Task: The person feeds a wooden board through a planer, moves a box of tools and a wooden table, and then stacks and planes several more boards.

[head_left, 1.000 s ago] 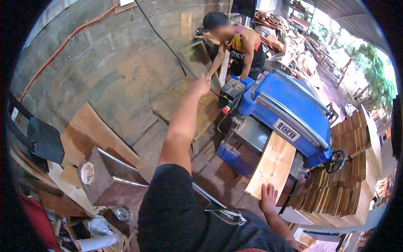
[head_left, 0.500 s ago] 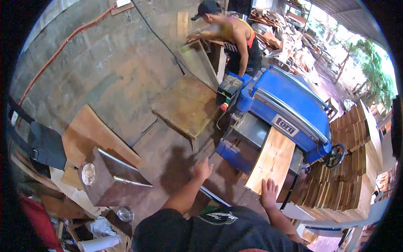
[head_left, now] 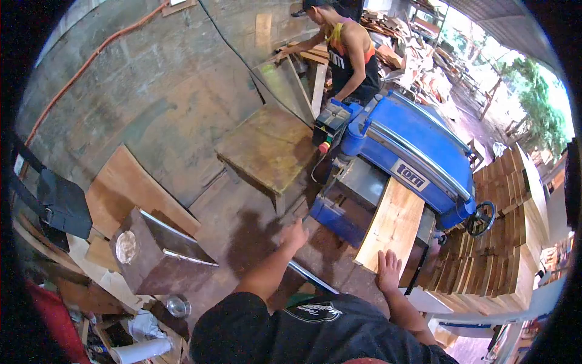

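Though propped on blue planer [head_left: 418, 151], plank [head_left: 394, 227] at lower right judged stiff, heavy; best held by long edges. Right hand [head_left: 388, 271] flat on near end, fingers spread. Left hand [head_left: 296, 233] mid-frame, blurred: cannot tell fingers.

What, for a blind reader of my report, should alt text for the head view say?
The person's right hand lies flat on the near end of a wooden board on a blue planer; the blurred left hand is in mid-air. A co-worker stands behind the machine.
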Motion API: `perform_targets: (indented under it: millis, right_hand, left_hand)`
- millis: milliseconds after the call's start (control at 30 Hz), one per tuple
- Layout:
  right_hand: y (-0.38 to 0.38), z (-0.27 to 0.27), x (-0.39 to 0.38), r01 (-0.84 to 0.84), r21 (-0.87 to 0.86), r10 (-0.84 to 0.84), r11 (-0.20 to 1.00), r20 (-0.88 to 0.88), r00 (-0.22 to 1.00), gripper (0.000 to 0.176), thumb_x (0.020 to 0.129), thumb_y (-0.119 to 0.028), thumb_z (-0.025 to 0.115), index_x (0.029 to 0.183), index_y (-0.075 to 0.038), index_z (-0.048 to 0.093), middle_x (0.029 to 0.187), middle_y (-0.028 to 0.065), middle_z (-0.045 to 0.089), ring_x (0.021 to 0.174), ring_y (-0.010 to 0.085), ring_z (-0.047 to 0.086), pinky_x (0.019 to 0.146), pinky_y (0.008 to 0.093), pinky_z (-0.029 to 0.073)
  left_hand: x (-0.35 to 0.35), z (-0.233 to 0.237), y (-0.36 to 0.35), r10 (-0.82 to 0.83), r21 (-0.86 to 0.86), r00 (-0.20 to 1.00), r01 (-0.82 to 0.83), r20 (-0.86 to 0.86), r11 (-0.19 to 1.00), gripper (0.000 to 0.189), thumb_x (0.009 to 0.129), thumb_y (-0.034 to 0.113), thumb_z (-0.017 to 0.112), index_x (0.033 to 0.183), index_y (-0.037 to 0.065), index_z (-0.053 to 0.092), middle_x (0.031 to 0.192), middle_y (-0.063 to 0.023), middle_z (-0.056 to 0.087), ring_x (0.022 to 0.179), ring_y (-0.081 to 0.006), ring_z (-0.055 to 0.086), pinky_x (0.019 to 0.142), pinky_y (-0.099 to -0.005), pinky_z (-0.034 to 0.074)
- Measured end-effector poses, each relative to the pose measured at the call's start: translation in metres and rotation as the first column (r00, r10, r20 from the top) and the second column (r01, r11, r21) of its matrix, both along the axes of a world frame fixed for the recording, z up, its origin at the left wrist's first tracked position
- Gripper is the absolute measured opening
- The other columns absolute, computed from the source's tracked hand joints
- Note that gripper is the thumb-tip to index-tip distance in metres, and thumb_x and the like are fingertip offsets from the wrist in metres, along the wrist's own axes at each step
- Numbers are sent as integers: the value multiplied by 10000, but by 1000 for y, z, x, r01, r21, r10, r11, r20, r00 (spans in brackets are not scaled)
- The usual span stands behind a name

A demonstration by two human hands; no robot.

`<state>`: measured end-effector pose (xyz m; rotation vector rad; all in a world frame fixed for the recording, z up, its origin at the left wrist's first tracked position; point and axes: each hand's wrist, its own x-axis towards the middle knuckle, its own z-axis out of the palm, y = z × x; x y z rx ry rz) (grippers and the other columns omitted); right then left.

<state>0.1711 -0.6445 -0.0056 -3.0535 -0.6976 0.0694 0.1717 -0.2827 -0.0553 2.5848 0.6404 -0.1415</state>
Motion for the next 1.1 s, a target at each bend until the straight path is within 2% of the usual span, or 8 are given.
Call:
perform_targets:
  millis: [133,200,567,833,900,1067,1100]
  right_hand:
    - [-5,-11,2,-3,3,3,1000,25,1000,732,733,-2,555,1396,-119,268,1407,241,301,1323,397,268,1062,590,182]
    - [-5,-14,2,-6,-14,7,1000,63,998,806,650,-17,609,1389,-103,301,1392,227,318,1317,383,271,1065,566,200]
    - [-8,-19,2,-27,-31,29,999,94,995,798,640,-30,627,1370,-93,312,1382,223,317,1300,390,291,1057,565,218]
    - [-5,-14,2,-40,-44,46,998,141,989,846,606,-49,666,1371,-98,308,1375,219,323,1295,385,299,1044,564,244]
    - [-2,-2,1,-17,31,17,999,-16,1000,713,744,-31,547,1399,-105,275,1398,268,303,1315,411,277,1062,593,177]
    - [0,3,-2,-3,21,4,1000,-22,1000,728,740,-30,555,1404,-113,269,1403,259,301,1316,407,277,1064,593,174]
    - [1,6,-2,1,26,0,1000,-33,999,728,741,-29,554,1405,-118,270,1405,254,301,1317,405,275,1064,592,173]
  left_hand:
    - [-2,6,0,3,-23,999,-4,-39,1000,559,833,387,557,1280,68,454,1012,-205,640,919,-388,616,826,-480,475]
    - [1,-3,2,1,-26,1000,-2,-26,1000,555,832,384,557,1278,69,455,1016,-210,637,918,-392,615,825,-485,474]
    - [-1,3,1,9,-32,1000,-8,25,999,556,820,388,567,1258,63,460,999,-233,631,930,-403,607,827,-496,471]
    - [-1,8,0,5,-55,1000,-5,6,998,571,823,396,563,1279,70,454,1102,-224,598,998,-400,583,858,-485,462]
    - [0,5,1,20,-80,1000,-20,-1,997,570,824,397,563,1280,74,455,1111,-223,596,1008,-396,581,863,-483,461]
    - [0,9,0,24,-84,999,-27,-34,996,581,828,403,558,1299,83,444,1123,-213,597,1025,-383,579,880,-477,458]
    - [0,9,0,15,-63,1000,-16,-22,998,554,830,370,559,1282,75,440,1105,-211,599,986,-379,594,846,-475,470]
